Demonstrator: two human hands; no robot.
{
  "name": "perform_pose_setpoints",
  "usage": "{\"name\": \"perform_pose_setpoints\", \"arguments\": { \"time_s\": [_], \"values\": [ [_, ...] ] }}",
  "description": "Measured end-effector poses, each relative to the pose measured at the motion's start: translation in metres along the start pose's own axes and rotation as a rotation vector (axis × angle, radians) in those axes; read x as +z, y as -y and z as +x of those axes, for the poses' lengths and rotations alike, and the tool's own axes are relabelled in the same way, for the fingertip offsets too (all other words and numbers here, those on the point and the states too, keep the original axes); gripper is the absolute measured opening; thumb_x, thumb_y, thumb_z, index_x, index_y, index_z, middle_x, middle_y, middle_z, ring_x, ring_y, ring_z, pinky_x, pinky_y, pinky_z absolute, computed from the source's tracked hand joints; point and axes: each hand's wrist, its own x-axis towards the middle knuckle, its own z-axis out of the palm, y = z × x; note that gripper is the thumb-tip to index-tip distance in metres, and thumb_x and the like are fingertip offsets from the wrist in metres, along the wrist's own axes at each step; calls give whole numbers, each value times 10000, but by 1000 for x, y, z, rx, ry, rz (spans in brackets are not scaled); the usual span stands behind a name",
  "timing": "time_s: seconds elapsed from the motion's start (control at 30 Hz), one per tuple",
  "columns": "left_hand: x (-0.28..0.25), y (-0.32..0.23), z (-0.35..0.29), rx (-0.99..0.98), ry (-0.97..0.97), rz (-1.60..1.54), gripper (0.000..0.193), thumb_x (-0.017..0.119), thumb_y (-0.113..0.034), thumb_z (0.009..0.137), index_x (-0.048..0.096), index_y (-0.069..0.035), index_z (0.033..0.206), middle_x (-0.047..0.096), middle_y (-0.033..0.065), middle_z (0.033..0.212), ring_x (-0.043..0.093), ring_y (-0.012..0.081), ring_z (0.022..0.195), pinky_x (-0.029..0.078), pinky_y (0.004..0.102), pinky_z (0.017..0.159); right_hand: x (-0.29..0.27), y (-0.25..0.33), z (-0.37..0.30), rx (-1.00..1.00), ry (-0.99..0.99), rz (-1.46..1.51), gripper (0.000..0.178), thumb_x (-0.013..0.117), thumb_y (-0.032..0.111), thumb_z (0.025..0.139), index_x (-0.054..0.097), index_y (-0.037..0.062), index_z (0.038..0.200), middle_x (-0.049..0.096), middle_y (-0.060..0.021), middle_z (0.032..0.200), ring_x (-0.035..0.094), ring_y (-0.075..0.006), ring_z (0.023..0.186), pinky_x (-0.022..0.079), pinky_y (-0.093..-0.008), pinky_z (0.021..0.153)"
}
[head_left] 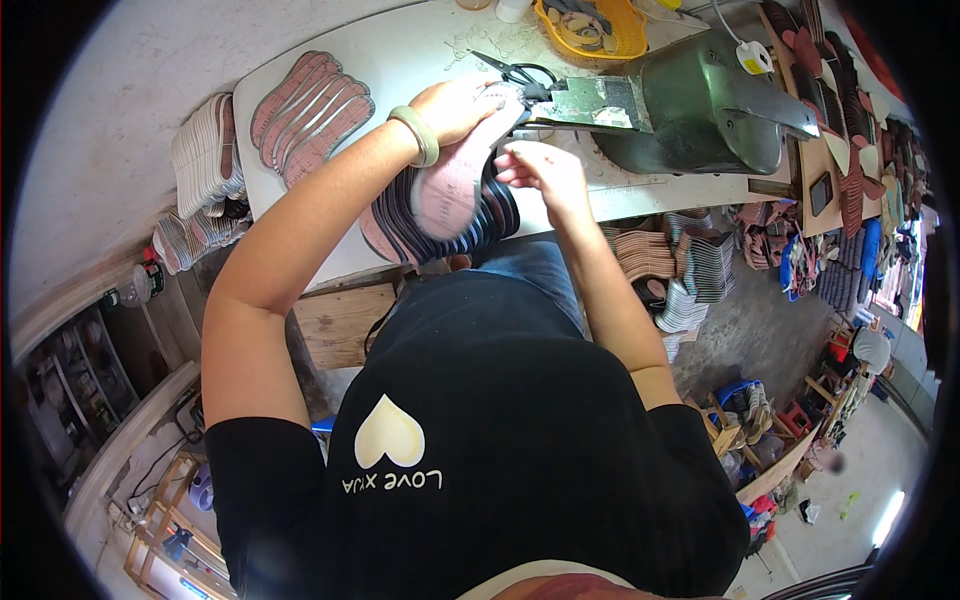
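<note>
A pink insole [447, 195] lies under the arm of a dark green sewing machine [690, 105], its upper end close to the needle area. My left hand [455, 108], with a pale bangle at the wrist, presses on that upper end and holds it. My right hand [545, 172] is beside the insole's right edge, thumb and fingertips drawn together; what they pinch is too small to make out. Under the insole lies a fanned stack of dark-edged insoles [390, 225] at the table's near edge. Black-handled scissors [525, 72] rest just beyond my left hand.
Several pink insoles [305, 115] lie overlapped on the white table [420, 50] at left. A yellow basket [620, 35] with scraps stands at the back. Striped stacks [205, 150] sit off the left edge, and more insole bundles [645, 255] lie below the table at right.
</note>
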Motion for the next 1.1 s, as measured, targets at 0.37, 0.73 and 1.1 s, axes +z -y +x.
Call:
{"name": "perform_pose_setpoints", "arguments": {
  "time_s": [0.37,0.73,1.1],
  "values": [
    [7,-20,4,-164,-152,43,479,541,-421,861,495,-32,1136,635,195,923,638,296,783,486,361,735,-2,-17,-34,14,32,90,244,627,78,816,590,-20,1036,632,-40,887,580,-92,781,463,-226,727],
    [2,-6,37,-214,-190,67,514,532,-445,852,506,-15,1133,620,231,1005,609,350,948,462,387,831,-10,-10,3,-22,-38,169,244,675,78,787,619,-47,989,632,-37,844,565,-87,737,439,-205,688],
    [1,31,45,-256,-244,-115,481,590,-290,855,478,43,1184,628,192,1027,625,237,932,484,312,799,14,-2,22,-4,-80,64,229,669,73,781,630,-43,974,645,-50,853,579,-97,751,453,-227,707]
  ]
}}
